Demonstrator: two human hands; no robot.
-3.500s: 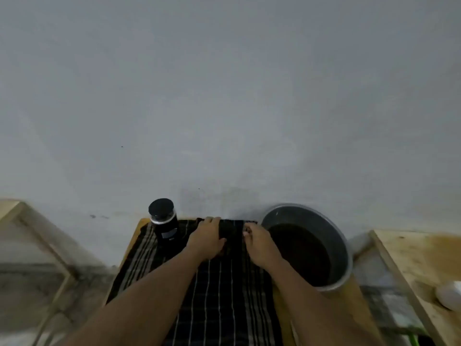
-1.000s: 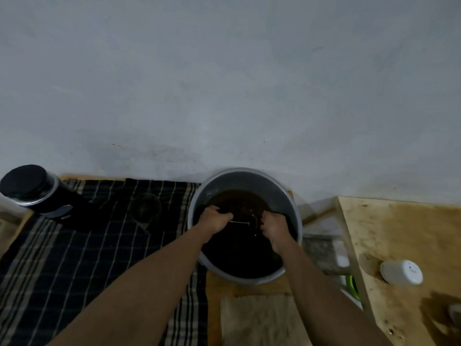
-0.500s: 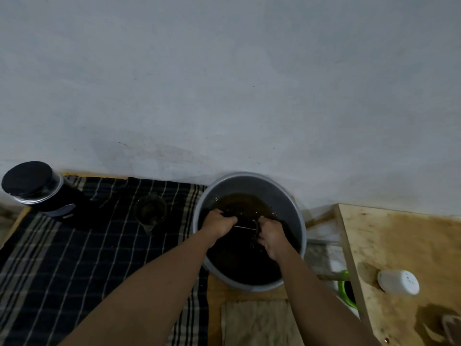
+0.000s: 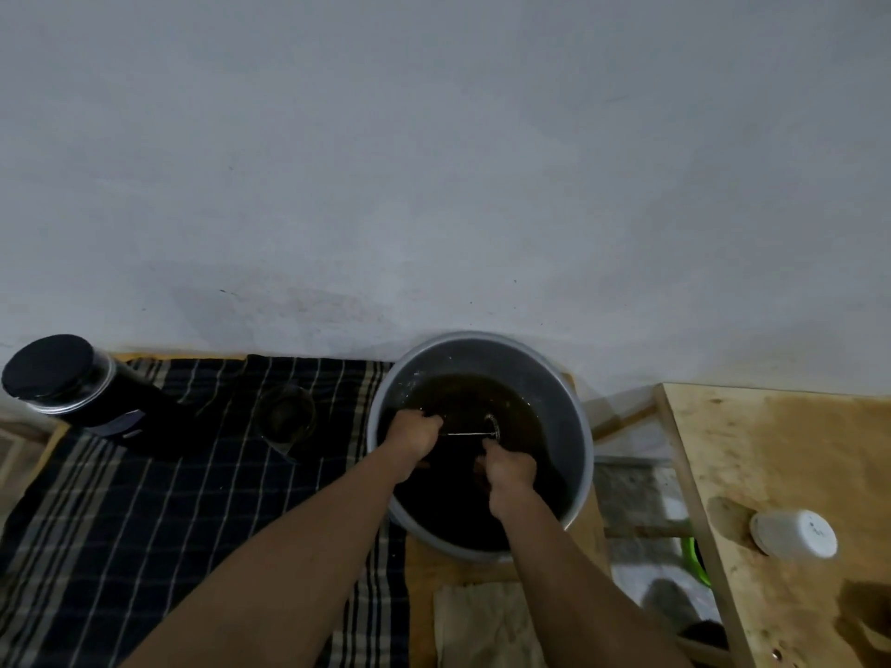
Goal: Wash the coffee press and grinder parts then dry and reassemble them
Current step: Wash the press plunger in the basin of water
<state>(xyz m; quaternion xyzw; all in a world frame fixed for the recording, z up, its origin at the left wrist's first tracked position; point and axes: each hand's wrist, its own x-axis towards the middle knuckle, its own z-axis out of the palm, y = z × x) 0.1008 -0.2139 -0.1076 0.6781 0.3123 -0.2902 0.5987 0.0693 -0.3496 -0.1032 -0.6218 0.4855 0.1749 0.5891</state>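
Observation:
A grey metal basin (image 4: pixel 573 417) of dark brown water stands against the wall. Both hands are in it. My left hand (image 4: pixel 414 433) grips the left end of a thin metal plunger rod (image 4: pixel 465 433). The rod ends in a round filter disc (image 4: pixel 492 422) at the water surface. My right hand (image 4: pixel 508 467) is curled just below the disc; what it holds is hidden in the water. On the checked cloth (image 4: pixel 144 513) stand a black grinder with a black lid (image 4: pixel 62 383) and a clear glass beaker (image 4: pixel 287 419).
A beige rag (image 4: pixel 482 624) lies in front of the basin. At the right, a stained wooden board (image 4: pixel 781 455) carries a white cap (image 4: pixel 795 535). A green object (image 4: pixel 696 561) shows in the gap beside the board. The grey wall rises directly behind everything.
Earlier both hands rested on the cloth beside the grinder. They moved into the basin and hold the plunger; in the last half second the right hand slid slightly down from the disc.

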